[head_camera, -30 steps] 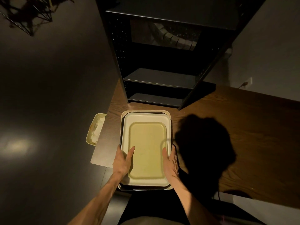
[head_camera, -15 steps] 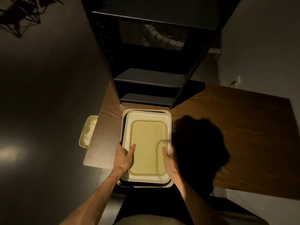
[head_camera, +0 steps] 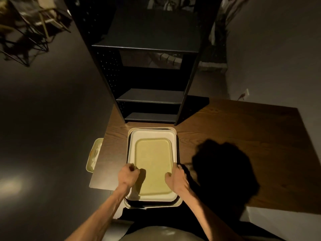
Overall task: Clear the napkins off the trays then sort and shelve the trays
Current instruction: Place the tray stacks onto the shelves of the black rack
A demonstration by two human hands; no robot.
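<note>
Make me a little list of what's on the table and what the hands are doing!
table: brown wood table
trays: stack of trays, small yellow-green tray on top, white tray under it
left hand: left hand grips the left edge of the stack
right hand: right hand grips the right edge
shelf: black shelf behind the stack
bin: pale bin beside the table's left edge, white stuff inside

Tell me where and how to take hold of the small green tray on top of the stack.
Grip the green tray by its two long side rims, coming in from left and right. It lies flat inside the white tray, narrower than it, so its raised edges show on both sides. The left hand and right hand sit there now.
</note>
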